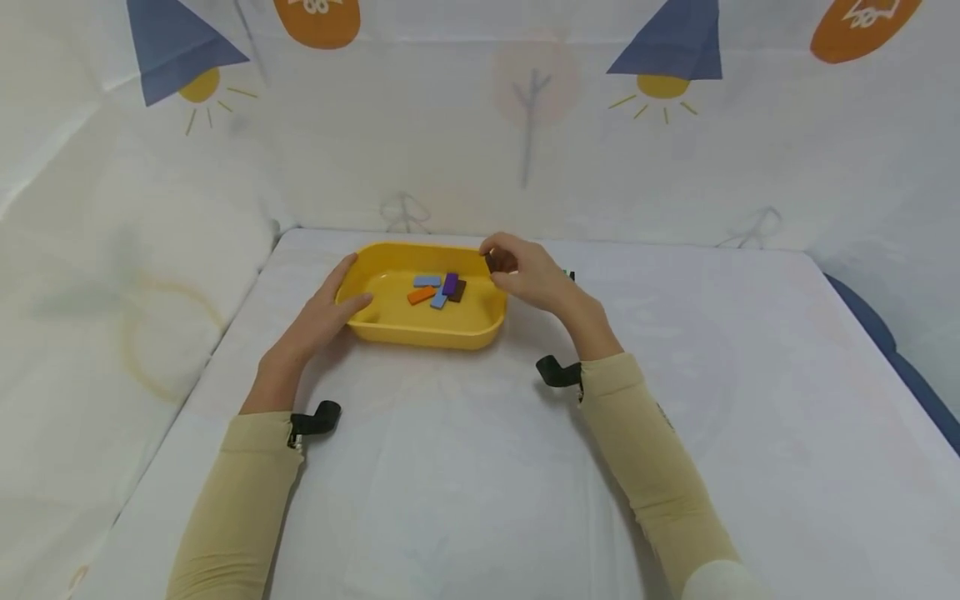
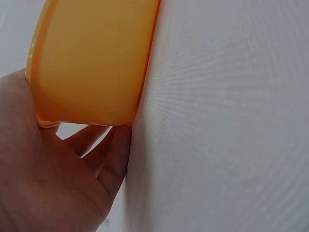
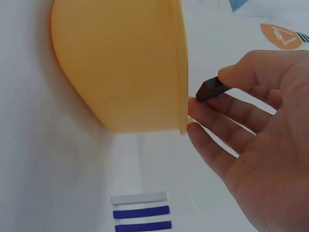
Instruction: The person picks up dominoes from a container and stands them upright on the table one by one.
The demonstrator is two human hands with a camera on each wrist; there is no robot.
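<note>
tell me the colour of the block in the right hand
The block in the right hand looks very dark brown, best seen in the right wrist view.

Toward the far side of the bench (image 1: 465,467) stands a tray (image 1: 420,336), 5 pieces (image 1: 450,283) clustered near its middle. The left hand (image 1: 322,310) is at its left end, the right hand (image 1: 534,273) at its right rim, a block (image 3: 210,89) between thumb and fingers. Right of the tray lie 3 strips (image 3: 141,211), side by side.
</note>
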